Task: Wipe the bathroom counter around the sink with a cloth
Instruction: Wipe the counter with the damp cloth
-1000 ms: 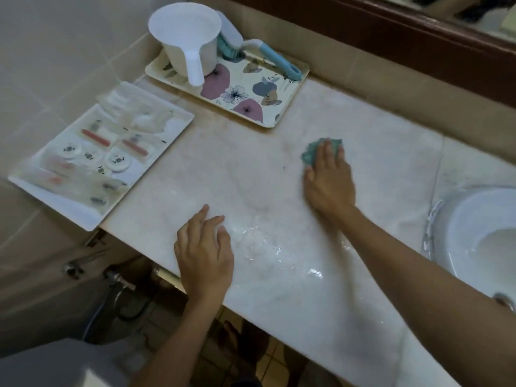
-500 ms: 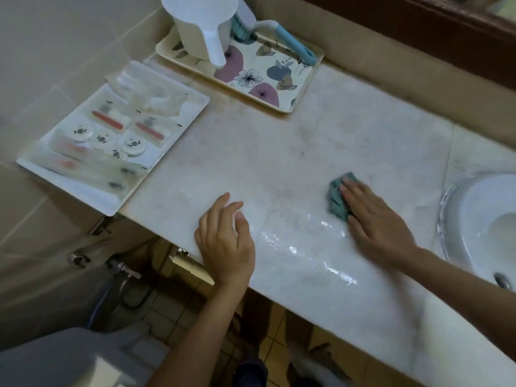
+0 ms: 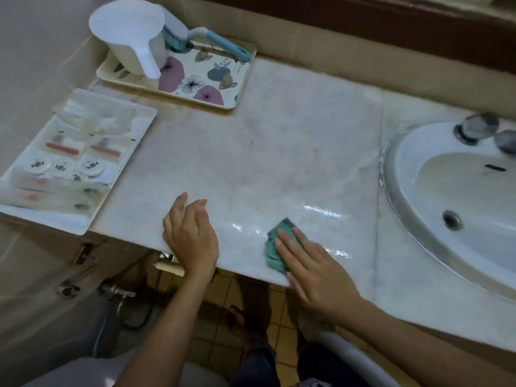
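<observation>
Bare counter [image 3: 279, 152] centre, trays [image 3: 201, 79] left, sink [image 3: 405, 152] right

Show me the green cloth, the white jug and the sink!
green cloth [image 3: 270, 258], head view, its bare lower left part.
white jug [image 3: 127, 23], head view, inside its open top.
sink [image 3: 402, 157], head view, its left rim.

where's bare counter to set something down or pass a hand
Widest bare patch: the middle of the counter, between floral tray behind, toiletries tray left and sink right. Crowded: the left end with both trays; the front edge, where the left hand rests and the right hand presses the cloth.
</observation>
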`<state>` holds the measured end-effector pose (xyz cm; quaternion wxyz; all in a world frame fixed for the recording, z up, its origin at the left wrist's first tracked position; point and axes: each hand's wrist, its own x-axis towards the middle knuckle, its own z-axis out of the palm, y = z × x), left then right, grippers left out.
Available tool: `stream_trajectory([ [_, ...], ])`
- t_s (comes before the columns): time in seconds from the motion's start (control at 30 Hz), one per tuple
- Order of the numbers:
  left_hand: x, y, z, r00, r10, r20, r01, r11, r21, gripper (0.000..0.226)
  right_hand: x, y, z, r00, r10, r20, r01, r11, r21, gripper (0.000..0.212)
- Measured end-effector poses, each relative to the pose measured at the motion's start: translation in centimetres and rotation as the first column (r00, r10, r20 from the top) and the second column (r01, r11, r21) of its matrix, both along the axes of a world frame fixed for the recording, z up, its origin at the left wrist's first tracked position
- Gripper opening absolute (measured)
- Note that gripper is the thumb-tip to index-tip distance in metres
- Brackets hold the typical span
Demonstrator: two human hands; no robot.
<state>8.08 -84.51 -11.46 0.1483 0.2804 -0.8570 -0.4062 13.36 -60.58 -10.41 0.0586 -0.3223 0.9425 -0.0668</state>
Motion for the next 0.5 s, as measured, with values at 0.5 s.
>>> stream_trajectory([
  [0.5,1.8,15.7,3.3,0.786,-0.618,0.001,0.618,0.786,-0.012,0.023,-2.3,6.3,-0.6,0.750,-0.657,0.075,0.661,0.742,-0.116,0.062],
])
